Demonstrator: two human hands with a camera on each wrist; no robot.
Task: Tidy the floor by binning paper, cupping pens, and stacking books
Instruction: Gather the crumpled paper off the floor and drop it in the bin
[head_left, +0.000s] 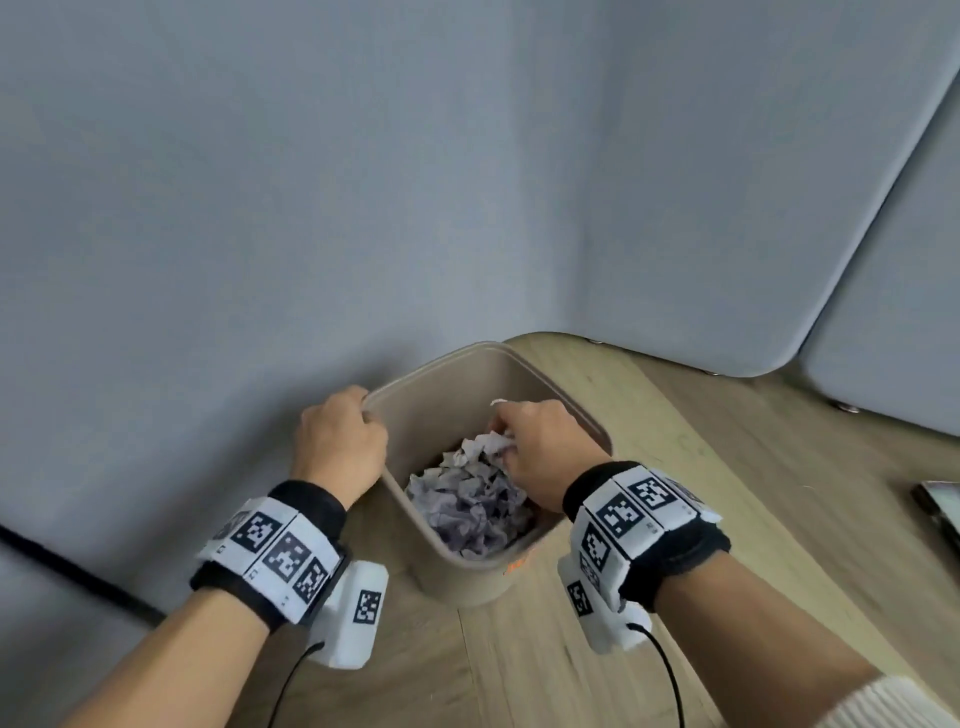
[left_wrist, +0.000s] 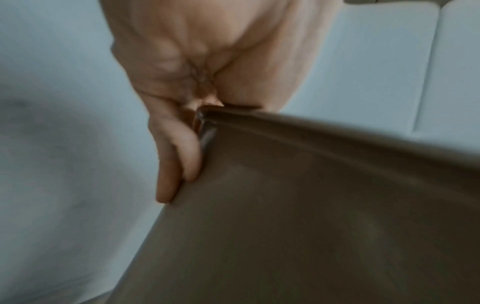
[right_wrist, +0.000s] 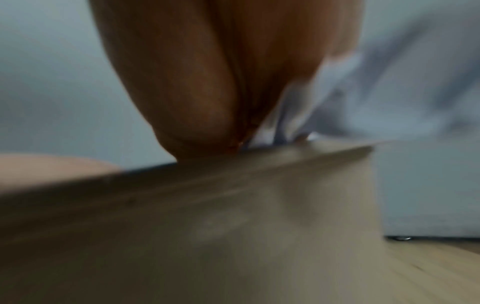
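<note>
Head view, wood floor (head_left: 649, 493) (grey panels (head_left: 260, 182))

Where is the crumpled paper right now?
In the head view the crumpled paper lies inside the bin at centre, its top wad gripped by the right hand; the left hand grips the bin's left rim.

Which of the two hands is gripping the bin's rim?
The left hand: it grips the rim of the beige bin at its left corner. The right hand is over the opening, holding crumpled paper.
</note>
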